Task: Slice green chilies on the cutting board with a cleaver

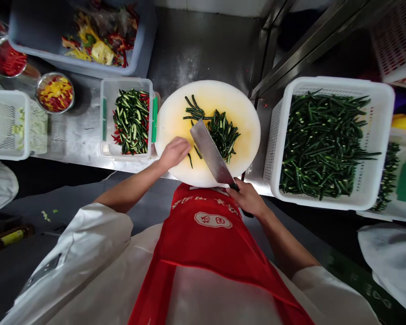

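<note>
Head view: green peppers [225, 135] lie on the cutting board [172, 108], bunched right of its middle, a few strays further left. Right hand [248, 197], at the board's near edge, wraps its fingers round the handle of a knife [212, 152]; blade slants over the board. Left hand [175, 152], over the board's left part: fingers curled, any hold unclear. Tub [126, 83] left of board, basket [338, 82] right.

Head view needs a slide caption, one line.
Right hand grips a cleaver beside chopped green peppers on a round white board, left hand left of the blade.
</note>
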The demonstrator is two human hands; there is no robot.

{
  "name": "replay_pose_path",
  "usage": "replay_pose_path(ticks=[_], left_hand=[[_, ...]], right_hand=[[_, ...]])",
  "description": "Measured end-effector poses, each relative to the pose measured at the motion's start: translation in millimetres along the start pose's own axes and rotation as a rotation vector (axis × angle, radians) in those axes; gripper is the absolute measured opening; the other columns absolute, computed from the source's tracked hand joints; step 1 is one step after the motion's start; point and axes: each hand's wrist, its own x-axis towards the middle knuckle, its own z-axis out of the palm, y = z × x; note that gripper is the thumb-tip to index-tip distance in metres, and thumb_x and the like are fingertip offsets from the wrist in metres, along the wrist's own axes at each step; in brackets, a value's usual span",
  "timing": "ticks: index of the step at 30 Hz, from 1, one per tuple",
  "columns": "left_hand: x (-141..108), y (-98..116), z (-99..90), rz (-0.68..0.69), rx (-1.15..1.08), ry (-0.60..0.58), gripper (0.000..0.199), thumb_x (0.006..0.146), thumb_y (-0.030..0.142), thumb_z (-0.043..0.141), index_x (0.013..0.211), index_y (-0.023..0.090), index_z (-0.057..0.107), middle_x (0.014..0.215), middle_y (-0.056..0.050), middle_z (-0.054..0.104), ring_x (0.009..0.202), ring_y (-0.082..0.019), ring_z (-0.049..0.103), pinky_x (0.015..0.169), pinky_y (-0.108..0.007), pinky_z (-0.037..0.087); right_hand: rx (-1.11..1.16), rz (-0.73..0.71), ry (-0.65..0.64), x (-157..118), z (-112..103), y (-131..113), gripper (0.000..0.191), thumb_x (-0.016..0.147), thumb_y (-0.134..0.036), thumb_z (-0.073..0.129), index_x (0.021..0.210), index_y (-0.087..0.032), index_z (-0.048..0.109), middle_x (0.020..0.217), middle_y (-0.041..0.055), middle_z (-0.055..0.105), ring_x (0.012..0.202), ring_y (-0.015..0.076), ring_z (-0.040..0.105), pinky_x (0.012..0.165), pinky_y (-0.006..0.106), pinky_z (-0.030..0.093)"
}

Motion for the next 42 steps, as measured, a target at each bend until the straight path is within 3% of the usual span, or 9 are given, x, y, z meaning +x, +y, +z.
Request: replay_pose_path(ticks=[3, 6, 9, 12, 15, 21, 28, 34, 42], left_hand=[[49, -13, -10.7, -0.173, 0.095, 0.086, 0.026, 0.096, 0.023, 0.04, 0.108, 0.015, 0.062, 0.112, -0.012, 0.061, 0.109, -0.023, 0.054, 0.1, -0.04, 0.044], [90, -25, -17.3, -0.289, 0.144, -0.029, 0.026, 0.091, 0.018, 0.044, 0.107, 0.014, 0.064, 0.11, -0.012, 0.061, 0.107, -0.025, 0.055, 0.098, -0.038, 0.044], [100, -32, -26.4, -0.394, 0.199, -0.116, 0.023, 0.086, 0.014, 0.047, 0.097, 0.015, 0.068, 0.104, -0.011, 0.062, 0.102, -0.026, 0.059, 0.094, -0.037, 0.046], [78, -31, -38.4, -0.45, 0.258, -0.064, 0.02, 0.083, 0.014, 0.051, 0.093, 0.015, 0.068, 0.099, -0.012, 0.064, 0.099, -0.026, 0.06, 0.091, -0.038, 0.048], [37, -14, -38.2, -0.349, 0.234, -0.014, 0.02, 0.087, 0.017, 0.05, 0.097, 0.015, 0.067, 0.096, -0.01, 0.064, 0.095, -0.024, 0.061, 0.088, -0.037, 0.05], [-23, 29, 11.2, 0.096, 0.144, -0.17, 0.028, 0.098, 0.022, 0.039, 0.104, 0.016, 0.066, 0.103, -0.009, 0.065, 0.099, -0.02, 0.06, 0.088, -0.033, 0.052], [-29, 26, 26.9, 0.144, 0.11, -0.089, 0.029, 0.099, 0.023, 0.038, 0.096, 0.017, 0.066, 0.104, -0.008, 0.066, 0.095, -0.018, 0.059, 0.086, -0.033, 0.052], [-28, 25, 30.0, 0.166, 0.083, -0.062, 0.029, 0.099, 0.022, 0.038, 0.094, 0.016, 0.066, 0.103, -0.009, 0.066, 0.094, -0.019, 0.06, 0.087, -0.035, 0.052], [-32, 23, 26.0, 0.216, 0.054, -0.098, 0.028, 0.099, 0.022, 0.039, 0.096, 0.016, 0.066, 0.102, -0.009, 0.068, 0.096, -0.019, 0.061, 0.088, -0.035, 0.052]], right_hand=[[0.035, -0.04, -0.091, -28, -9, 5, 0.026, 0.093, -0.041, 0.043, 0.097, -0.021, 0.06, 0.074, 0.0022, 0.066, 0.068, 0.0196, 0.06, 0.063, 0.027, 0.039], [0.026, -0.141, -0.199, -38, -7, 1, 0.028, 0.095, -0.04, 0.042, 0.097, -0.021, 0.062, 0.076, 0.0023, 0.067, 0.066, 0.0188, 0.06, 0.062, 0.028, 0.038], [0.042, -0.185, -0.228, -33, 2, -1, 0.029, 0.095, -0.04, 0.043, 0.105, -0.022, 0.063, 0.085, 0.0038, 0.069, 0.071, 0.0196, 0.061, 0.063, 0.028, 0.039], [0.047, -0.123, -0.149, -25, 8, 6, 0.026, 0.092, -0.038, 0.044, 0.097, -0.02, 0.063, 0.086, 0.0048, 0.069, 0.075, 0.0205, 0.062, 0.066, 0.028, 0.04], [0.043, 0.018, -0.037, -19, 10, 16, 0.025, 0.09, -0.04, 0.046, 0.092, -0.02, 0.061, 0.075, 0.0032, 0.066, 0.07, 0.0201, 0.06, 0.063, 0.028, 0.039], [0.035, 0.036, -0.009, -15, 4, 9, 0.021, 0.089, -0.038, 0.047, 0.091, -0.021, 0.058, 0.081, 0.004, 0.068, 0.074, 0.0199, 0.06, 0.064, 0.027, 0.037], [-0.107, -0.012, -0.104, -28, -13, -8, 0.015, 0.089, -0.034, 0.046, 0.08, -0.023, 0.051, 0.07, 0.0012, 0.061, 0.064, 0.0177, 0.055, 0.058, 0.027, 0.03], [-0.069, -0.007, -0.153, -44, -20, -12, 0.016, 0.091, -0.031, 0.044, 0.092, -0.022, 0.057, 0.081, 0.0036, 0.068, 0.074, 0.0199, 0.061, 0.063, 0.026, 0.035], [-0.157, 0.026, 0.024, 19, 26, -30, 0.013, 0.09, -0.029, 0.047, 0.093, -0.021, 0.057, 0.08, 0.0073, 0.069, 0.074, 0.0218, 0.062, 0.064, 0.027, 0.036]])
